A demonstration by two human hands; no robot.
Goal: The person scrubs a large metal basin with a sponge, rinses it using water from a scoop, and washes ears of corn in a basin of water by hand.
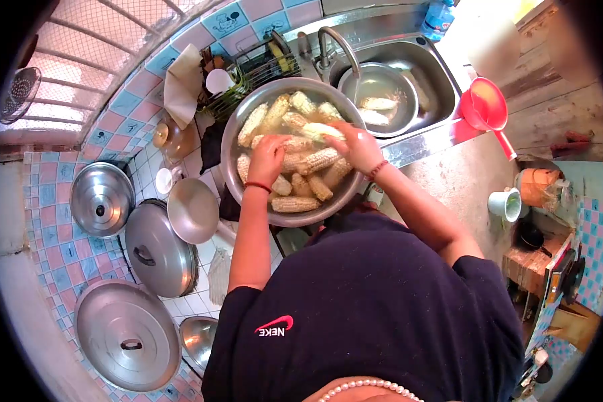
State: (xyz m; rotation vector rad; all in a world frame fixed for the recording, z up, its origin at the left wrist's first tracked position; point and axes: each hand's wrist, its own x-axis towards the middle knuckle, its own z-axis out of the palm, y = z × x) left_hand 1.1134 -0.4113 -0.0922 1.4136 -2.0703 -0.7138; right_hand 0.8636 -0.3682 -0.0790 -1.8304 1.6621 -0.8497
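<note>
A large metal basin (229,144) holds many husked corn cobs (318,159) lying in cloudy water. My right hand (358,149) is at the basin's right side, its fingers closed on the end of a pale corn cob (323,131). On the left, my left hand (269,159) reaches over the rim, fingers curled round the near end of another corn cob (293,143). Part of that grip is hidden by the back of the hand. Beyond the basin, a smaller metal bowl (409,84) sits in the sink with a couple of cobs and water in it.
A faucet (342,40) arches over the sink (442,100). To the right lies a red dipper (484,106), with a pale cup (504,204) farther down. Pot lids (127,328), a covered pot (157,248) and a pan (193,211) crowd the left. A dish rack (248,80) stands behind.
</note>
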